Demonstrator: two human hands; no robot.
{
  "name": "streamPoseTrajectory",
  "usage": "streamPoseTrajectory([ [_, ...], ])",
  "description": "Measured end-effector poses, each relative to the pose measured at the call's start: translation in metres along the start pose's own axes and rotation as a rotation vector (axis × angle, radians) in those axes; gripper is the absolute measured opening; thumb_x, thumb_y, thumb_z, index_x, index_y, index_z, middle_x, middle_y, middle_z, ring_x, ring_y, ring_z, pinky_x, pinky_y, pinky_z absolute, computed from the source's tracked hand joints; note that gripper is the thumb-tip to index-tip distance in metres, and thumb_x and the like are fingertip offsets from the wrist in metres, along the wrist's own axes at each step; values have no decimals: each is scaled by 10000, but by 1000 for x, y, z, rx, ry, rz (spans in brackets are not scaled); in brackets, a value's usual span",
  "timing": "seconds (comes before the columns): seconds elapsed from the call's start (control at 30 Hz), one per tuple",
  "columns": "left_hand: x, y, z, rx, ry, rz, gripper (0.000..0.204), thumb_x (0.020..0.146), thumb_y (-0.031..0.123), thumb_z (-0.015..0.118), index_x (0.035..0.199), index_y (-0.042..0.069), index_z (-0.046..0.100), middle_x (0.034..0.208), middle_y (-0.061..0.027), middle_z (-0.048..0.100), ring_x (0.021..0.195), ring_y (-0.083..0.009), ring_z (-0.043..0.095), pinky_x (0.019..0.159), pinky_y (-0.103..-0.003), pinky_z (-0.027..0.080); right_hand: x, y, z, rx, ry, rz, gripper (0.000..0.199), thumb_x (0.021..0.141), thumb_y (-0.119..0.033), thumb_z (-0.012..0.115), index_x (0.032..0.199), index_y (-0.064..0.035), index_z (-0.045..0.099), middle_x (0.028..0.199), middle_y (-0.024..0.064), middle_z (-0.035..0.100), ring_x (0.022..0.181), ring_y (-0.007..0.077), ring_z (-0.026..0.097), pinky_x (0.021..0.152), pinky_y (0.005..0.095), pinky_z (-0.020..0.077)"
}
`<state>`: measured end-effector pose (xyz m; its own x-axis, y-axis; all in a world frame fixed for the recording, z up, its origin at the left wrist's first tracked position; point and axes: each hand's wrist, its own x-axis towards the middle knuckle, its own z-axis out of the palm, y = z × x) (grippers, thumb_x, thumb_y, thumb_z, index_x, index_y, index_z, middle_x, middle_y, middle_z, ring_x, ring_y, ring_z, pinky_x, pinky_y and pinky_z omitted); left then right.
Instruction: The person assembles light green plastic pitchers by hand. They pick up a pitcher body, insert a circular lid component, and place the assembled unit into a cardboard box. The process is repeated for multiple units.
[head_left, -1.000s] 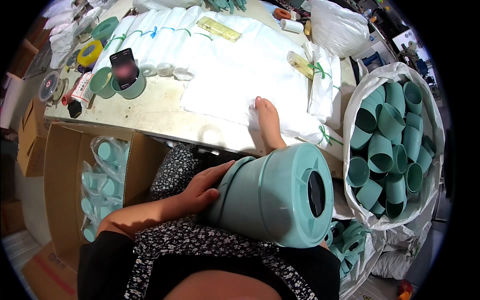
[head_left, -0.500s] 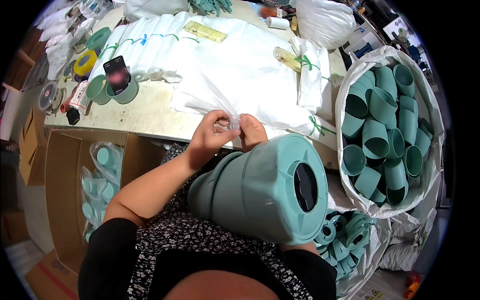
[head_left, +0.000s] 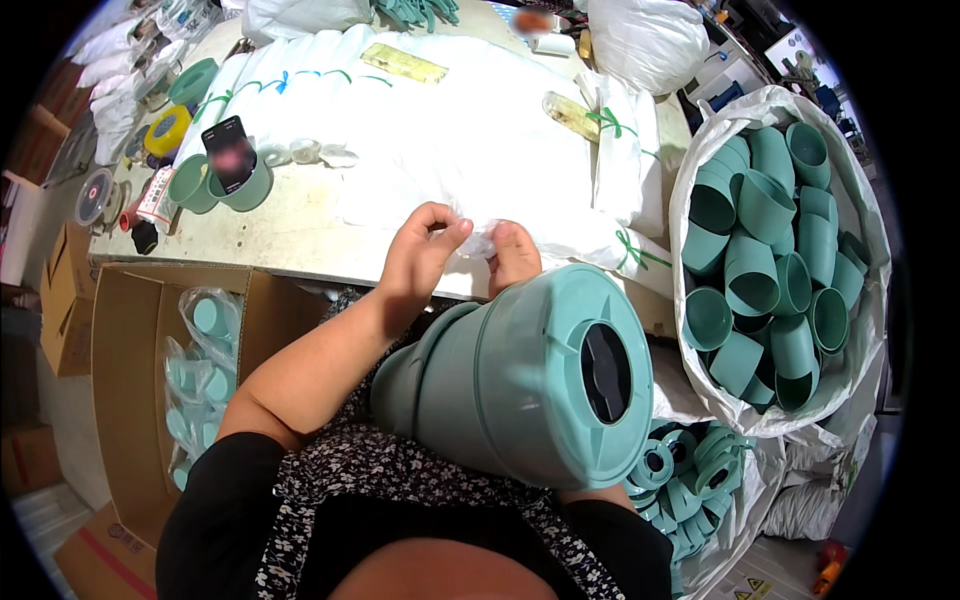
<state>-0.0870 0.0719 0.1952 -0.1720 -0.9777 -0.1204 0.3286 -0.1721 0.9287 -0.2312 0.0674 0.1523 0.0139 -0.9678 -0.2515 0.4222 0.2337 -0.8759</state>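
At the table's near edge, my left hand (head_left: 423,247) and my right hand (head_left: 514,255) pinch the edge of a thin clear plastic bag (head_left: 475,242). The bag's sheer film stretches between my fingertips, with the rest lying on a pile of white plastic bags (head_left: 450,140). A large green plastic container (head_left: 510,370) lies on its side across my lap, its base with a black disc (head_left: 607,373) turned to the right. It hides my right forearm.
To the right stands a white sack (head_left: 868,250) of green cups. Below it are green lid-like parts (head_left: 690,480). An open cardboard box (head_left: 130,400) with bagged cups is at left. A phone (head_left: 230,153) leans in a green cup (head_left: 243,190) on the table.
My fingers have moved slightly apart, and the gathered plastic between them has spread out. The left hand has shifted a little upward. The container stays on my lap.
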Motion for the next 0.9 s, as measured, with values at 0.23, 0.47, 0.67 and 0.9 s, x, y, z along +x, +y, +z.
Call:
streamPoseTrajectory([
  [0.23,-8,35,18,-450,-111,102,175,938,224,462,953,59,403,761,-52,532,684,-107,472,697,-255,430,-57,-82,-4,344,219,161,267,910,-293,527,1052,-67,530,922,59,570,796,145,552,702,271,477],
  [0.47,-44,41,10,-183,-121,264,319,940,375,443,905,59,427,622,-16,430,611,-100,402,617,-256,399,-156,-143,-31,161,-416,157,227,882,-191,543,926,30,571,889,189,601,696,227,594,607,311,495],
  [0.67,-68,-41,-66,346,52,-7,294,957,277,417,870,17,523,714,-76,550,697,-140,492,694,-276,439,-193,-66,-64,-344,-82,-35,155,865,-134,557,969,-20,543,831,127,568,686,180,570,625,295,488],
  [0.9,-165,-65,-104,704,228,33,377,867,194,586,1192,36,477,1058,-146,560,891,-239,547,823,-339,445,-218,60,-72,-1239,-511,-14,312,851,-168,549,1150,-94,506,826,132,631,763,249,617,685,341,489],
])
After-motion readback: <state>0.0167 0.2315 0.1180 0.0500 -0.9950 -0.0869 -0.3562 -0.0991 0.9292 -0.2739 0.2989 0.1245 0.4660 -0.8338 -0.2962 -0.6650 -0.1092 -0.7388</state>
